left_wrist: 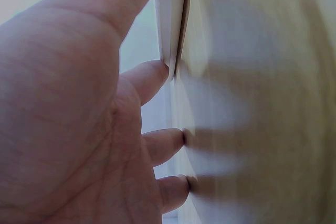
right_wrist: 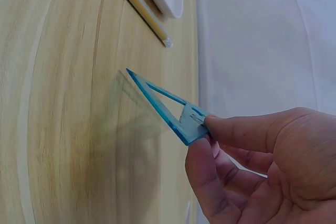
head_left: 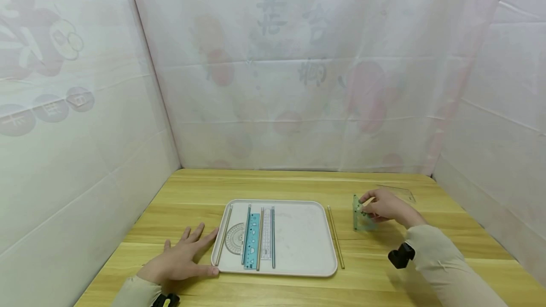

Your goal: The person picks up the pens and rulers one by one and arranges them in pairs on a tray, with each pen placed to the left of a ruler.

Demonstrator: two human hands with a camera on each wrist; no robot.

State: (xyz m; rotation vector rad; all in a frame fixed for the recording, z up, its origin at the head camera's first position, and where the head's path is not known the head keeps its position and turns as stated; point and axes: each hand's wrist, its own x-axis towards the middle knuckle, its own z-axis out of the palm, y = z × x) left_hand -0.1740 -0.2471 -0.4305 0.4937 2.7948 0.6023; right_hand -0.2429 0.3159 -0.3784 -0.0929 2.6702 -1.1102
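A translucent blue-green set square [head_left: 356,213] is pinched between the thumb and fingers of my right hand [head_left: 386,205], tilted up above the table right of the tray. In the right wrist view, the set square [right_wrist: 191,125] points one corner away from the hand. My left hand [head_left: 179,258] lies spread at the left side of the white tray [head_left: 304,238], thumb and index finger touching its rim. On the tray lie a clear protractor [head_left: 234,239], a blue ruler [head_left: 253,238], a clear ruler [head_left: 266,240] and several pencils [head_left: 273,238], roughly lengthwise.
A gold pencil [head_left: 335,238] lies on the wooden table [head_left: 298,186] just outside the tray's right rim. Behind the right hand is a clear, thin-edged drawing tool [head_left: 410,195], partly hidden. Fabric walls [head_left: 298,146] stand around the back and sides.
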